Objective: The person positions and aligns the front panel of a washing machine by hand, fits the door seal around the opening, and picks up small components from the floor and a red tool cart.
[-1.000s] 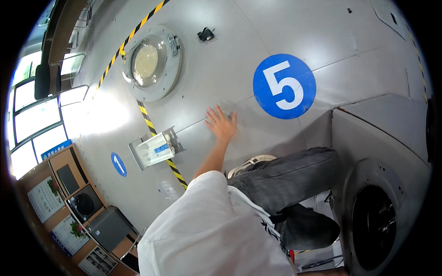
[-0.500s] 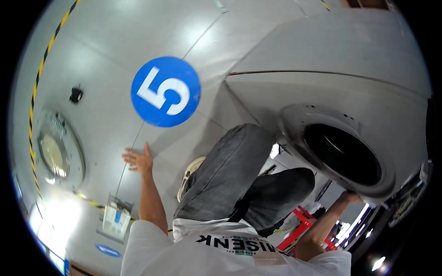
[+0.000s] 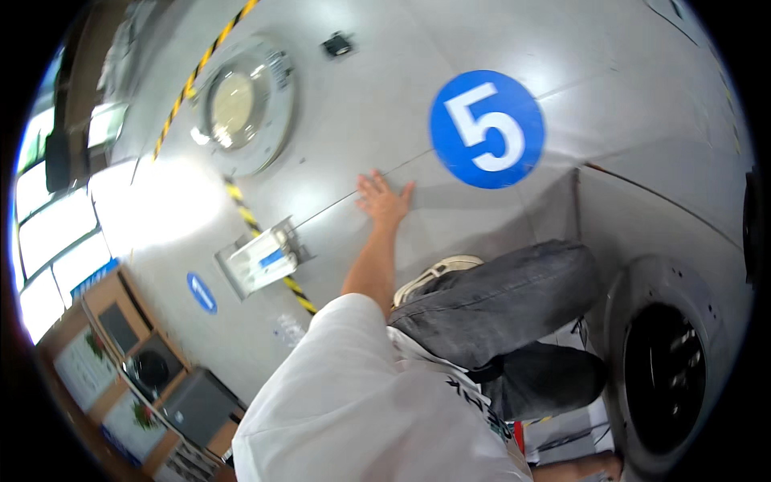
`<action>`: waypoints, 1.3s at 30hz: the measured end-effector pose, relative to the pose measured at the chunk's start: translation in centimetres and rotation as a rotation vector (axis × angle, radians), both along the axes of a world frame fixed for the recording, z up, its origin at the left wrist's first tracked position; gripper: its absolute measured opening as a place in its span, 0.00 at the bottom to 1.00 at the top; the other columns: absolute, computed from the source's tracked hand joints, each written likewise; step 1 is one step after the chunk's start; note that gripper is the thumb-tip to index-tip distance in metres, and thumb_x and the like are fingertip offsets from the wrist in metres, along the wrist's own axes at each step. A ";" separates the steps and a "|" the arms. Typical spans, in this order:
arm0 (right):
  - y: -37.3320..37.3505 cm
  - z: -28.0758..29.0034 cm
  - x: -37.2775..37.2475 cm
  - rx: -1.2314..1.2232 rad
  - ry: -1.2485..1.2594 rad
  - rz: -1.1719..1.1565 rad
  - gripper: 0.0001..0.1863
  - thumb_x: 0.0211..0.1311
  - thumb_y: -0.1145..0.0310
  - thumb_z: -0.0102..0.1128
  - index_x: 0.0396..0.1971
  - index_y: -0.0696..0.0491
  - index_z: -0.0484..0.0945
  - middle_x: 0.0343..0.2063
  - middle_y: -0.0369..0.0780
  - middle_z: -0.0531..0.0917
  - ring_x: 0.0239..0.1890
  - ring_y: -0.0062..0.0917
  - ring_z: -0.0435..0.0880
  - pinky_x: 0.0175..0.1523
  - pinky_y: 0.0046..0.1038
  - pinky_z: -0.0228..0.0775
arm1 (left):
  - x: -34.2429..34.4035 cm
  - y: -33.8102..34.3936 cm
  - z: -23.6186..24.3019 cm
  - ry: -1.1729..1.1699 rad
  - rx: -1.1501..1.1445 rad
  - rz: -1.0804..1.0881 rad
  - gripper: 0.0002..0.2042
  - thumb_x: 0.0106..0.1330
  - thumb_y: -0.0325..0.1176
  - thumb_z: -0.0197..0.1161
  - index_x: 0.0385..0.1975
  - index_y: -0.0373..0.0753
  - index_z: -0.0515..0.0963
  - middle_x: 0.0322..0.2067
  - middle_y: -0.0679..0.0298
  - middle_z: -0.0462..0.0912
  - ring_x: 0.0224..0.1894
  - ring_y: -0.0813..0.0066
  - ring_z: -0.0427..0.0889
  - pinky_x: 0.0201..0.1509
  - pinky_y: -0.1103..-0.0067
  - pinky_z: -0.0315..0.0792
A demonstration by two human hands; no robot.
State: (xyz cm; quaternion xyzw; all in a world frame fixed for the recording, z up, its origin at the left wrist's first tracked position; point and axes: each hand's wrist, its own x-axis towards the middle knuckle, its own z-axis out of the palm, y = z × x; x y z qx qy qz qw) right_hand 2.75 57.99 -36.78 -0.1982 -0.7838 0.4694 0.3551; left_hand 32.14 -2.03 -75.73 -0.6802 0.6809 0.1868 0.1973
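Observation:
My left hand [image 3: 384, 201] stretches out over the grey floor with its fingers spread, and it holds nothing. It is between a round blue floor marker [image 3: 487, 129] and a white detergent drawer [image 3: 265, 259] with a blue patch. Farther off to the left lies a washing machine door [image 3: 233, 110], round with a glass bowl. My right hand [image 3: 604, 464] is at the lower edge of the picture, by the rim of a grey washing machine's [image 3: 634, 217] round opening; its fingers are mostly hidden. The dark drum opening [image 3: 665, 377] has no door on it.
A small black part [image 3: 337, 45] lies on the floor beyond the door. Yellow-and-black tape [image 3: 193, 76] runs along the floor at the left. Cabinets with shelves [image 3: 152, 361] stand at the lower left, near bright windows. My bent knees [image 3: 498, 301] are close to the machine.
My view has swung left, so the floor things and the machine sit farther right in the picture. My left hand stays spread over the floor; my right hand stays by the machine's rim.

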 end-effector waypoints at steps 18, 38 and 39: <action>-2.0 -6.1 -1.9 -0.005 -0.159 0.199 0.27 0.60 0.58 0.48 0.51 0.65 0.66 0.53 0.51 0.69 0.58 0.40 0.65 0.63 0.49 0.52 | 1.4 1.6 -2.7 0.138 -0.151 0.025 0.51 0.52 0.69 0.47 0.66 0.38 0.35 0.65 0.43 0.29 0.67 0.46 0.27 0.63 0.47 0.28; 9.1 0.7 -2.9 -0.571 -0.140 0.276 0.27 0.59 0.58 0.48 0.51 0.65 0.66 0.53 0.51 0.69 0.58 0.41 0.64 0.63 0.51 0.49 | -0.1 3.3 -6.6 0.173 -0.367 -0.106 0.48 0.52 0.69 0.46 0.64 0.35 0.49 0.66 0.48 0.43 0.68 0.48 0.33 0.62 0.45 0.35; 10.2 1.1 -1.8 -0.690 -0.118 0.262 0.27 0.59 0.58 0.48 0.51 0.65 0.66 0.53 0.51 0.69 0.59 0.41 0.64 0.63 0.51 0.49 | 0.1 3.0 -5.7 0.093 -0.273 -0.098 0.49 0.51 0.69 0.47 0.64 0.36 0.48 0.66 0.48 0.42 0.68 0.47 0.35 0.61 0.44 0.35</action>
